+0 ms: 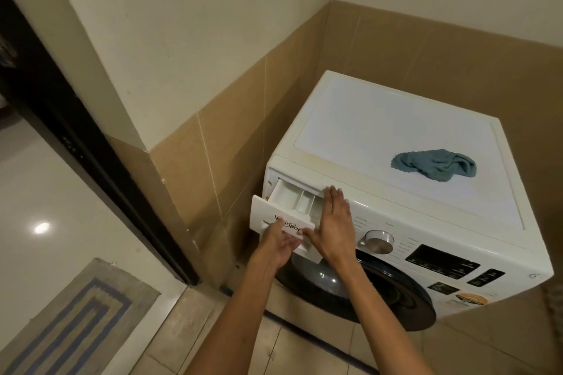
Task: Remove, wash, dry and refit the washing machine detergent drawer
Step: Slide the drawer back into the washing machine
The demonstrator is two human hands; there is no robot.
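A white front-loading washing machine (396, 137) stands in the corner. Its white detergent drawer (292, 201) is pulled partway out at the top left of the front panel, with its compartments showing. My left hand (278, 245) grips the drawer's front handle from below, fingers curled under it. My right hand (333, 222) lies flat with straight fingers along the drawer's right side, fingertips at the edge of the drawer slot. A crumpled blue-green cloth (434, 164) lies on top of the machine, towards the right.
Tan tiled walls close in behind and to the left of the machine. A round silver dial (377, 241) and a dark display sit right of the drawer, above the dark round door (365, 286). A striped mat (76, 320) lies on the floor beside a dark door frame.
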